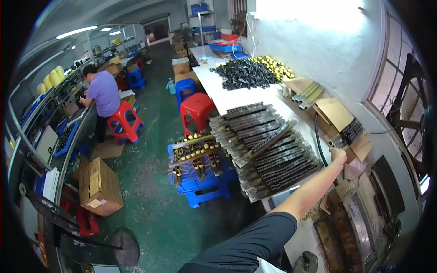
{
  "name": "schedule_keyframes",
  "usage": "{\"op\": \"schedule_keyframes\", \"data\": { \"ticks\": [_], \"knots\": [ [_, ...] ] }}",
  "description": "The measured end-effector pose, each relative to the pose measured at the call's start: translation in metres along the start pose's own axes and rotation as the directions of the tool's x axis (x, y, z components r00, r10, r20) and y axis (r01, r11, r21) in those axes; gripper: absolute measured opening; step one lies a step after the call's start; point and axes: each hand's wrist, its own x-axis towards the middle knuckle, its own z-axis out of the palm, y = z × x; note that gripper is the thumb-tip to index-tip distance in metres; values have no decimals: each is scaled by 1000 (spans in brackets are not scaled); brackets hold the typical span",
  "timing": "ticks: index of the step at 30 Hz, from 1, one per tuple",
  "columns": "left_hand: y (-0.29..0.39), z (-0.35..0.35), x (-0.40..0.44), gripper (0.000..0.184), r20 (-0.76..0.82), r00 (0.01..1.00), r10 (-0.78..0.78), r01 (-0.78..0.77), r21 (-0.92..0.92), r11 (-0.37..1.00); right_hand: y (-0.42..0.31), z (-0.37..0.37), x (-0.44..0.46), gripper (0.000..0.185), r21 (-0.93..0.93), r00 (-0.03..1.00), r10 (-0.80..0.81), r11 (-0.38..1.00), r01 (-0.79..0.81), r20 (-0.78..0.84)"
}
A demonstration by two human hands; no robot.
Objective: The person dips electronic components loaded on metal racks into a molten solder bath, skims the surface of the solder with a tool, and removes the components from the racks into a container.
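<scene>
My left hand (337, 155) is stretched far out to the right, its fingers curled at the near end of a cardboard box. Beside the fingers, a bundle of dark, narrow strips (351, 132) lies in that box. What the fingers hold, if anything, is too small to make out. Left of the arm, many dark toothed metal strips (277, 150) lie in rows on the white table, with one strip (273, 142) slanting across the top. A dark grey rounded shape (307, 263) at the bottom edge may be my right hand in a glove; too little shows.
Black parts (246, 73) and yellow parts (273, 67) are heaped farther along the table. A blue stool (200, 184) bears racks of yellow-black pieces, near a red stool (198, 109). A person (104, 93) sits at the left bench. A fan (407, 118) stands right.
</scene>
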Motion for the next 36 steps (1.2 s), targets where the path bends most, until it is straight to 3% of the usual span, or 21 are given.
{"op": "schedule_keyframes", "data": {
  "ticks": [2,3,6,10,11,12,14,15,18,20,24,26,28,30,34,35,36],
  "knots": [
    [19,-21,-28,62,84,991,-102,98,59,994,35,6,-5,28,-25,978,-184,983,182,-101],
    [25,-29,-40,69,9,999,-31,29,143,989,36,7,-7,28,-12,977,-189,982,189,-100],
    [-16,-8,26,72,57,998,-4,-10,236,972,37,12,-10,20,38,984,-70,996,77,-162],
    [31,-41,-22,69,130,990,-59,42,134,990,46,10,-9,23,0,986,-68,998,68,-152],
    [51,-58,-56,67,186,981,-55,65,-51,997,46,10,-10,24,2,990,-23,1000,23,-139],
    [38,-35,-36,63,76,996,-48,52,-52,997,35,6,-10,24,-3,992,-22,1000,22,-121],
    [50,-38,-43,58,96,987,-127,132,-53,990,2,-1,-6,24,-242,989,-113,966,87,-94],
    [53,-38,-48,58,94,986,-137,142,-53,988,3,-2,-6,24,-248,990,-107,965,81,-90],
    [49,-34,-52,54,33,989,-145,148,-130,980,5,-3,-4,22,-139,996,-35,990,23,-83],
    [42,-30,-49,55,-54,998,-40,36,-83,996,2,-3,-3,22,-118,995,-19,993,7,-93],
    [40,-32,-45,52,-30,998,-62,61,-39,997,-8,-6,-2,21,-77,997,8,997,-14,-74],
    [38,-35,-48,49,-44,999,-20,14,-139,990,-13,-6,-1,20,-65,998,16,998,-20,-65],
    [39,-42,-47,48,-41,999,-24,18,-129,991,-17,-6,0,20,-39,998,28,999,-30,-62],
    [42,-44,-59,50,-135,990,-42,10,-232,973,-19,-4,1,19,-11,996,38,999,-39,-76],
    [22,-38,-44,54,-97,995,-32,15,-171,985,19,-5,12,19,-107,996,-19,994,9,-91],
    [30,-44,-55,54,-80,997,-15,1,-177,984,59,-4,36,18,-139,785,-612,789,598,-95],
    [29,-44,-57,54,-76,997,-22,8,-176,984,81,-4,48,18,-164,265,-962,273,948,-73]
  ]
}}
